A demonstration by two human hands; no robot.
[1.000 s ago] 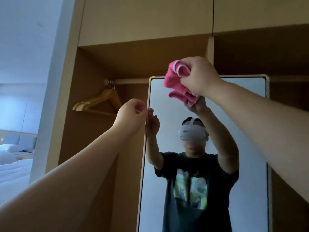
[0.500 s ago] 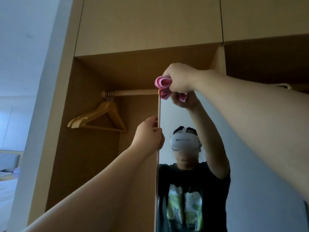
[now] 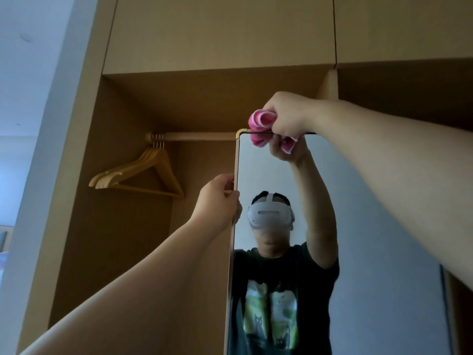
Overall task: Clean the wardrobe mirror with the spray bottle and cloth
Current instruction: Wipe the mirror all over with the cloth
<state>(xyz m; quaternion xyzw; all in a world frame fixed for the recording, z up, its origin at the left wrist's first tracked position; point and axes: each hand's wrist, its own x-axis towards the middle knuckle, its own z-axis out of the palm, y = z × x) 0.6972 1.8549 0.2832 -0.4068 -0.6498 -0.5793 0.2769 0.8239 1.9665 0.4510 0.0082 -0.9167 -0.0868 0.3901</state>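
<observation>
Most of cloth [image 3: 259, 121] balled inside right hand [image 3: 289, 116], only pink folds poke out; together they cover part of mirror [image 3: 371, 201] top edge. Mirror bottom cut off by frame, right side partly behind right forearm [image 3: 396, 188]; rail [image 3: 199, 136] right end hidden behind mirror.

Access findings: the mirror [image 3: 371, 239] had its top edge taken up near the left corner by the right grip [image 3: 289, 116], closed round the pink cloth [image 3: 261, 121], which draped over that edge. The left grip [image 3: 217, 201] clasped the frame's left side lower down and blocked passage there. Left of the mirror, the open wardrobe bay gave free room below the rail [image 3: 199, 136]. Wooden hangers [image 3: 143, 172] hung at the rail's left end and obstructed that corner. Above the rail, a gap stood open up to the bay's ceiling panel [image 3: 217, 98]. The right forearm [image 3: 396, 162] crossed the mirror's upper right.
</observation>
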